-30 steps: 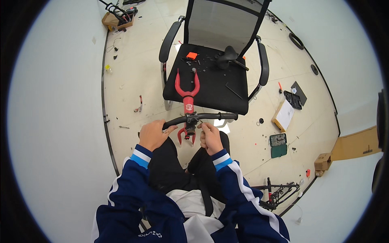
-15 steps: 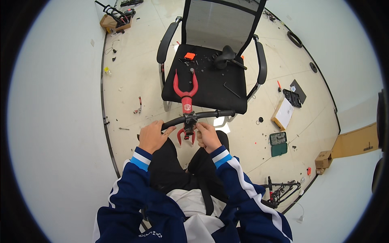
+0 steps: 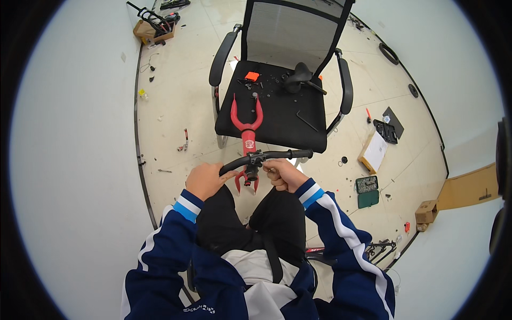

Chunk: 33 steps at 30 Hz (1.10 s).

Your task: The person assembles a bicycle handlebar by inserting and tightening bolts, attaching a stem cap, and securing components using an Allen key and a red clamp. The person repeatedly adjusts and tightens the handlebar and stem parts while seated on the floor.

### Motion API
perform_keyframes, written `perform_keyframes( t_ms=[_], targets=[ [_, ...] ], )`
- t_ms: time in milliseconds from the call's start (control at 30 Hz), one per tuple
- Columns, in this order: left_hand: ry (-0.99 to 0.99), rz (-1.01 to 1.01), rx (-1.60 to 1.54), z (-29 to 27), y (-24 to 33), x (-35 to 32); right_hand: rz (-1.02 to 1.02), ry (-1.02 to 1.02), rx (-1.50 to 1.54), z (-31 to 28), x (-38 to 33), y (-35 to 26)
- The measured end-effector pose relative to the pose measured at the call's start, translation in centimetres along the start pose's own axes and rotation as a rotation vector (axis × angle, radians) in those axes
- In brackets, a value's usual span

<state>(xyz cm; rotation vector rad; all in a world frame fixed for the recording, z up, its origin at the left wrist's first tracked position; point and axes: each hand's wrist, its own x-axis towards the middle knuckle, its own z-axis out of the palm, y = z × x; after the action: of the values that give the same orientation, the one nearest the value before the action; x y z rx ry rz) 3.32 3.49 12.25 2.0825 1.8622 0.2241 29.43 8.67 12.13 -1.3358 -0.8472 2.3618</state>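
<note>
**Handlebar on the red fork, stem area in hand**

So here's the state of things: the person sits facing a black office chair (image 3: 277, 114), and a red bike fork (image 3: 246, 128) lies across the front of the seat, legs pointing toward the backrest; the steerer end hangs off the seat edge toward the knees. A black handlebar (image 3: 266, 156) sits crosswise on it, clamped at the stem as far as I can judge.

The left hand (image 3: 205, 180) is clenched around the left grip end of the bar, fingers wrapped over it; the right hand (image 3: 284, 175) is closed just right of the stem, fingers curled near the clamp; can't tell if there's a tool inside that fist.

Progress-wise, I'd say the bar and fork are already joined; what's left looks like tightening or aligning at the stem. Plenty is unassembled: a black saddle (image 3: 298, 80), an orange part (image 3: 252, 76) and small loose hardware sit on the seat, with a hex key (image 3: 308, 121) near the right side; on the floor there's a green parts box (image 3: 367, 191) and a cardboard box (image 3: 426, 212).
</note>
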Motion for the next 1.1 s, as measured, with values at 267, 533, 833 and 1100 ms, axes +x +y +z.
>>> perform_keyframes(
  t_ms=[267,533,833,1100],
  targets=[
    [0.030,0.056,0.116,-0.3,0.3,0.3,-0.433,0.206,-1.453,0.4,-0.9,-2.4],
    [-0.074,-0.025,0.034,-2.1,1.4,0.4,-0.739,0.370,-1.983,0.6,-1.5,-2.2],
    [-0.027,-0.019,-0.092,-2.1,0.8,-0.3,-1.138,0.379,-2.096,-0.1,-1.1,-5.3],
    [-0.090,0.240,0.226,-1.2,0.4,-1.6,-1.159,0.096,-2.399,4.3,-2.9,-12.1]
  ],
)
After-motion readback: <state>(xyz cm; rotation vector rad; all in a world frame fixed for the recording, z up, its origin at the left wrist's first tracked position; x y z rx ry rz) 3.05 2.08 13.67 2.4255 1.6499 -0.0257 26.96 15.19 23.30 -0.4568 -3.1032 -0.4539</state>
